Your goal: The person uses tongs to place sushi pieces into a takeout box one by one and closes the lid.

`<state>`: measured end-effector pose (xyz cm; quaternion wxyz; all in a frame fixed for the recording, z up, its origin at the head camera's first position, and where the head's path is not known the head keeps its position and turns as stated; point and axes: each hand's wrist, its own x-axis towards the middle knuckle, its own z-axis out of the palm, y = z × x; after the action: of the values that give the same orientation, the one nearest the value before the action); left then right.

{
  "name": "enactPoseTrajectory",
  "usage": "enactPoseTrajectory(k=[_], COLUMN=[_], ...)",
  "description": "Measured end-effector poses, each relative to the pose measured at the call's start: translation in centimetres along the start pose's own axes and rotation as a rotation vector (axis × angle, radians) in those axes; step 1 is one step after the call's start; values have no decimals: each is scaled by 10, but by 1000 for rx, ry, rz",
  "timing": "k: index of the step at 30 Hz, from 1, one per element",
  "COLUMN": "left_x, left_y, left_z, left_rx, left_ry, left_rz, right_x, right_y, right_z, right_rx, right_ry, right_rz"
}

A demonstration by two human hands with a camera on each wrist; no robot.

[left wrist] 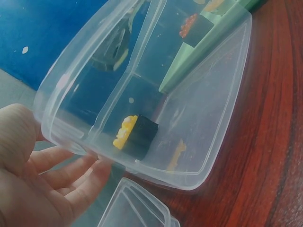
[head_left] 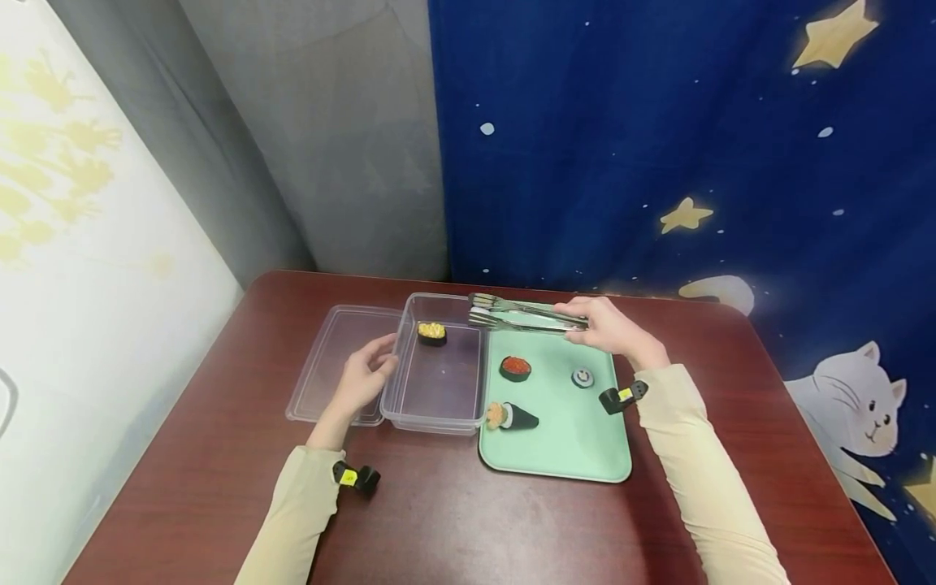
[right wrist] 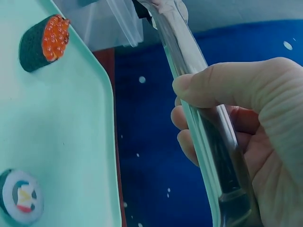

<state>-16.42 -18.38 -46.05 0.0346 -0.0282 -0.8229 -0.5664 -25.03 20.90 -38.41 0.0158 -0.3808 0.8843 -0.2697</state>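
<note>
Staged recording booth, not a real kitchen: star-and-cat backdrop cloth [head_left: 680, 146] at upper right, grey partition [head_left: 344, 138] behind, toy sushi on counter [head_left: 453, 520].

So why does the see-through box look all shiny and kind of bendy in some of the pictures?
In the left wrist view the clear box sits very close, so its walls look curved and catch pale glare, and the left hand is soft. In the right wrist view the tongs are near and smeary with reflections. The head view bends the table edges outward.
</note>
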Motion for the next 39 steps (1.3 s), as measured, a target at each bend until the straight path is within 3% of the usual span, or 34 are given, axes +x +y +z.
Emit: enactPoseTrajectory(k=[14, 23, 30, 39], left_x=[0, 1, 1, 0], left_y=[0, -1, 0, 0], left_z=[0, 0, 0, 0], left_rx=[1, 2, 5, -7], left_ry=[-4, -10, -5, -10], left_rz=[-9, 0, 5, 4], right_x=[46, 72, 86, 96], right_y=[-20, -46, -62, -72], right_z=[-1, -7, -7, -5], right_rx=[-110, -160, -287, -342], right_ry=[-216, -356, -394, -448], right_rz=[-26, 98, 65, 130])
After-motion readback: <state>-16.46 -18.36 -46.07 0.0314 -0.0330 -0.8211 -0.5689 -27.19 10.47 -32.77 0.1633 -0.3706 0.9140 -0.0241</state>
